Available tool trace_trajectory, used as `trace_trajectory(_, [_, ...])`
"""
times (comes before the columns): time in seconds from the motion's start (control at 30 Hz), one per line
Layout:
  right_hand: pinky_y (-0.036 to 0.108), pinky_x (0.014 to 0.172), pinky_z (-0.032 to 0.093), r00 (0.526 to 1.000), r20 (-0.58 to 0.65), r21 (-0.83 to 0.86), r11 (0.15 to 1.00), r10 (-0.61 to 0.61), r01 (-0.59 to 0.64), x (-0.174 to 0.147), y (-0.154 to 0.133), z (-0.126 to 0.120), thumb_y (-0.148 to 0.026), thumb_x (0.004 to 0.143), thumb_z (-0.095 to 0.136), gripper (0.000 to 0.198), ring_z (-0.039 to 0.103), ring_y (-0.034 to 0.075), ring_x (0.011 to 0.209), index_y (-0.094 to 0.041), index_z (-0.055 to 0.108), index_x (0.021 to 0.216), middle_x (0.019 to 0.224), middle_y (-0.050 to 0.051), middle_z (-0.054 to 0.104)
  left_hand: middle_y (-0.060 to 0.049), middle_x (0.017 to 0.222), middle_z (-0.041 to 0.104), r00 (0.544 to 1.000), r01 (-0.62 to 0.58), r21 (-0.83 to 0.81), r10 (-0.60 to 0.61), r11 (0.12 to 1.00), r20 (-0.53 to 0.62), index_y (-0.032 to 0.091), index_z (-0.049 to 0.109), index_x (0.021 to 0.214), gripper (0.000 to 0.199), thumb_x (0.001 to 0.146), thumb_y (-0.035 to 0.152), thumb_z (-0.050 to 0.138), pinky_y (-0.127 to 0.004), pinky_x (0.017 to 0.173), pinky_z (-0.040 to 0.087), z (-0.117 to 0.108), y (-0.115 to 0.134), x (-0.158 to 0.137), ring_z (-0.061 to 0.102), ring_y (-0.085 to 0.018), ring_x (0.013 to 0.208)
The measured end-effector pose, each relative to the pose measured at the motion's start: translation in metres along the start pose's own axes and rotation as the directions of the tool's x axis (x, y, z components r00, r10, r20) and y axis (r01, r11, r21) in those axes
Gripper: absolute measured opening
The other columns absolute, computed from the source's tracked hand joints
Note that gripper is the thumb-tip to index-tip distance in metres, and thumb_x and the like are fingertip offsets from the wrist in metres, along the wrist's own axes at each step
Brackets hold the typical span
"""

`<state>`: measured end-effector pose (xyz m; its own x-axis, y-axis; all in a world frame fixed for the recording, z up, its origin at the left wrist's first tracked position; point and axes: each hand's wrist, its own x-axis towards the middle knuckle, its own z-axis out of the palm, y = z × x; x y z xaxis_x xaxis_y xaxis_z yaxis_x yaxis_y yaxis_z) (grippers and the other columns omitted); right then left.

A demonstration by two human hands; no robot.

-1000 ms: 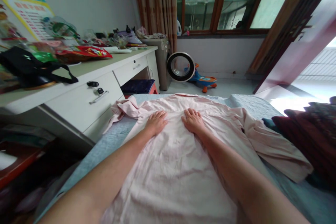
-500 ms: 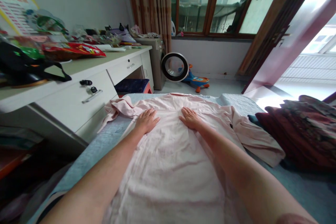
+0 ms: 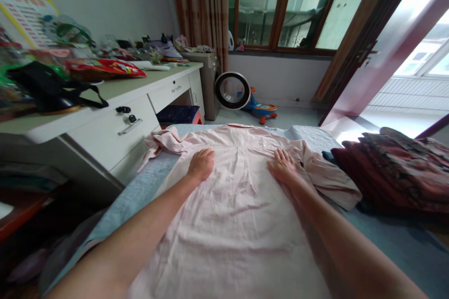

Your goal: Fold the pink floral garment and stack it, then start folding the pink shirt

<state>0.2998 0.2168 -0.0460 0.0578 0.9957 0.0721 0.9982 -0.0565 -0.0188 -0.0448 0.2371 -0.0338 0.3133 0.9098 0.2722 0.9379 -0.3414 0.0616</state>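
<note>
A pale pink shirt (image 3: 228,215) lies spread out, back side up, with its collar at the far end and a sleeve out to each side. My left hand (image 3: 202,164) rests on the upper left part of the shirt, palm down, its fingers close together and slightly bent. On the upper right part, near the sleeve seam, my right hand (image 3: 282,165) lies flat with its fingers a little apart. Between the hands a pleat runs down the middle of the back, and soft creases cross the cloth lower down.
The shirt lies on a light blue cover (image 3: 140,201). A stack of dark red patterned folded cloth (image 3: 396,168) is at the right. At left stands a white desk (image 3: 115,145) with cluttered items. Beyond are an open-doored washing machine (image 3: 210,86) and a blue ride-on toy (image 3: 261,106).
My right hand has slid to the right across the shirt, widening the gap between my hands. The left hand stays near its place with its fingers drawn in more. The middle pleat is now uncovered.
</note>
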Motion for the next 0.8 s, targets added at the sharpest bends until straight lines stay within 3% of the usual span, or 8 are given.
trace_trajectory(0.13, [0.042,0.120,0.024,0.972,0.013,0.057,0.971,-0.233,0.232,-0.037,-0.007,0.005,-0.049,0.100,0.030,0.065,0.025,0.026,0.150,-0.012,0.037,0.153,0.162,0.013,0.030,-0.011,0.150,0.050,0.990,-0.014,-0.016,0.016,1.000,0.140,0.022,0.052,0.142,0.048,0.097,0.038,0.044,-0.043,0.114,0.036,0.001,0.010,-0.027,0.044,-0.029,0.139])
trace_trajectory(0.33, [0.043,0.119,0.026,0.979,-0.074,0.008,0.981,-0.191,0.192,-0.067,0.042,0.004,-0.044,0.099,0.032,0.060,0.038,0.029,0.143,-0.009,0.050,0.145,0.153,0.017,0.045,-0.010,0.159,0.039,0.970,0.101,0.087,-0.117,0.991,0.214,0.025,0.042,0.150,0.059,0.099,0.052,0.037,-0.049,0.118,0.028,-0.007,-0.022,-0.051,0.033,-0.031,0.147])
trace_trajectory(0.47, [0.045,0.119,0.026,0.991,-0.092,-0.054,0.995,-0.094,0.089,-0.084,0.050,-0.002,-0.043,0.098,0.036,0.061,0.038,0.032,0.143,-0.003,0.050,0.142,0.149,0.022,0.048,-0.016,0.158,0.039,0.941,0.260,0.167,-0.289,0.951,0.178,0.021,0.045,0.148,0.061,0.098,0.053,0.037,-0.056,0.116,0.028,-0.020,-0.010,-0.062,0.034,-0.036,0.146])
trace_trajectory(0.53, [0.045,0.119,0.026,0.995,-0.074,-0.039,0.997,-0.071,0.068,-0.097,0.036,-0.004,-0.043,0.098,0.036,0.063,0.034,0.032,0.145,-0.003,0.047,0.145,0.152,0.022,0.045,-0.016,0.159,0.036,0.956,0.219,0.143,-0.241,0.965,0.164,0.020,0.043,0.149,0.060,0.098,0.050,0.038,-0.056,0.117,0.026,-0.024,0.013,-0.072,0.029,-0.035,0.148])
trace_trajectory(0.67, [0.044,0.118,0.026,0.984,-0.011,0.044,0.983,-0.178,0.178,-0.125,0.005,-0.006,-0.046,0.100,0.032,0.063,0.028,0.028,0.149,-0.011,0.041,0.151,0.160,0.015,0.034,-0.009,0.161,0.035,0.974,0.028,0.019,-0.032,0.999,0.224,0.027,0.042,0.150,0.058,0.098,0.052,0.039,-0.056,0.119,0.026,-0.024,0.053,-0.098,0.028,-0.031,0.149])
trace_trajectory(0.8, [0.043,0.118,0.026,0.982,0.014,0.033,0.981,-0.190,0.189,-0.145,0.019,-0.007,-0.046,0.101,0.032,0.061,0.030,0.026,0.148,-0.013,0.043,0.150,0.160,0.013,0.036,-0.009,0.159,0.039,0.977,0.003,0.018,-0.007,1.000,0.213,0.027,0.043,0.150,0.058,0.099,0.054,0.035,-0.052,0.118,0.028,-0.026,0.046,-0.118,0.031,-0.030,0.148])
